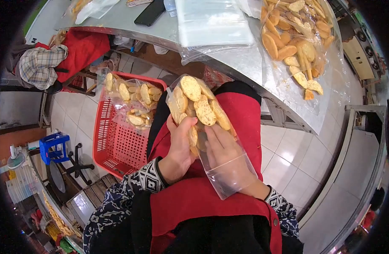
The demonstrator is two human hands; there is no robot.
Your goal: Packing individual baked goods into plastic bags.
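Note:
Over my lap is a clear plastic bag of toasted bread slices [204,109], tilted, with its flat, unfilled end toward me. My left hand [180,147] grips its left side, the thumb pressed on the plastic by a slice. Beneath the clear film of the unfilled end shows my right hand [228,155], fingers straight and touching the slices' side. Whether that hand is inside the bag or under it, I cannot tell. To the left, a red plastic basket [100,139] holds several filled bags [139,95] at its far end.
Ahead, a metal-topped table [245,66] bears a stack of clear plastic bags [213,23], a black phone [150,13] and a large bag of bread slices [296,41]. A blue plastic stool [54,146] stands left. A grey cabinet [353,171] is at right.

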